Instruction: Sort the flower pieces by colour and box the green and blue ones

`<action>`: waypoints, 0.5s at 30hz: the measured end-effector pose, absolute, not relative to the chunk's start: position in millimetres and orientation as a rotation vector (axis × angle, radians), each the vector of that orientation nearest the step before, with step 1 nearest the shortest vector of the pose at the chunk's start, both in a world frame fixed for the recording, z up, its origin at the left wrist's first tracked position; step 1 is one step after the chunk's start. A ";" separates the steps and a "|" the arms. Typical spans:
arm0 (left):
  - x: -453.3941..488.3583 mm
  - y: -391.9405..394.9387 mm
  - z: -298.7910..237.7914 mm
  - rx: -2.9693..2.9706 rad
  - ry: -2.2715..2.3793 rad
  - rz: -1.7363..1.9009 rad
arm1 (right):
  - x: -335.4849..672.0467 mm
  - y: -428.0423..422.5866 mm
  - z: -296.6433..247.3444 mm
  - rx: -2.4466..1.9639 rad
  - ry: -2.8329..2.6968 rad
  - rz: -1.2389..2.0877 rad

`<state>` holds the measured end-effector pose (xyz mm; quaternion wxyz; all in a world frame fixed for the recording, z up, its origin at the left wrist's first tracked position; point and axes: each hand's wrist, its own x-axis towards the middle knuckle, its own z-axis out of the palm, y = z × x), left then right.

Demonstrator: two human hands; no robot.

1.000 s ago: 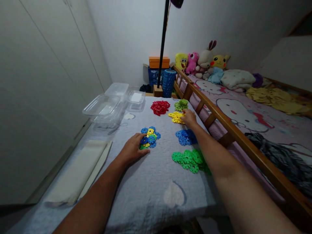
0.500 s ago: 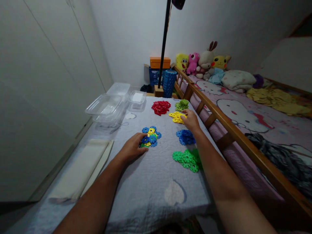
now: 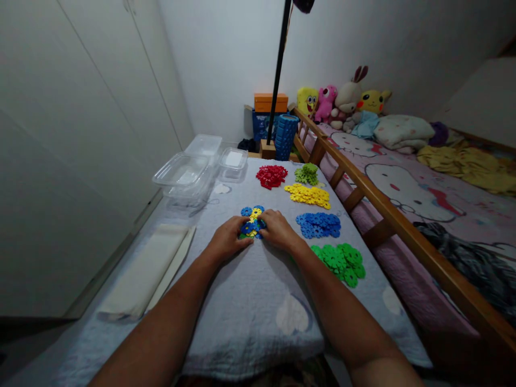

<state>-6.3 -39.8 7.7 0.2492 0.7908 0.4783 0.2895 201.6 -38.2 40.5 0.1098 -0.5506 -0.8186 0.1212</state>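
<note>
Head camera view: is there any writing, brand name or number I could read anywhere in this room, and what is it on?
No text can be read.
Blue box under the orange box: pale print, too blurred to read.
Cartoon bedsheet: pictures only, no words visible.
Joined coloured discs: no lettering visible.

Clear plastic lidded containers (image 3: 183,174) at the far left of the pale quilt-covered worktop (image 3: 250,301); folded cream cloth (image 3: 147,269) along its left edge. Beyond: black upright pole (image 3: 278,80), ribbed blue foam roller (image 3: 286,137), orange cardboard box (image 3: 271,102). Right: wooden bed rail (image 3: 387,215), pink cartoon-print sheet (image 3: 403,185), row of plush toys (image 3: 346,99) against the wall.
</note>
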 end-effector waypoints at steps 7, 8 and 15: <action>-6.1 -40.5 7.8 2.144 1.303 0.789 | 199.5 -45.4 33.2 -1.662 -2.344 0.332; -6.0 -40.5 7.5 2.141 1.301 0.794 | 199.5 -45.9 32.7 -1.662 -2.333 0.340; -7.0 -39.7 6.5 2.135 1.282 0.802 | 200.8 -45.6 28.4 -1.605 -2.319 0.375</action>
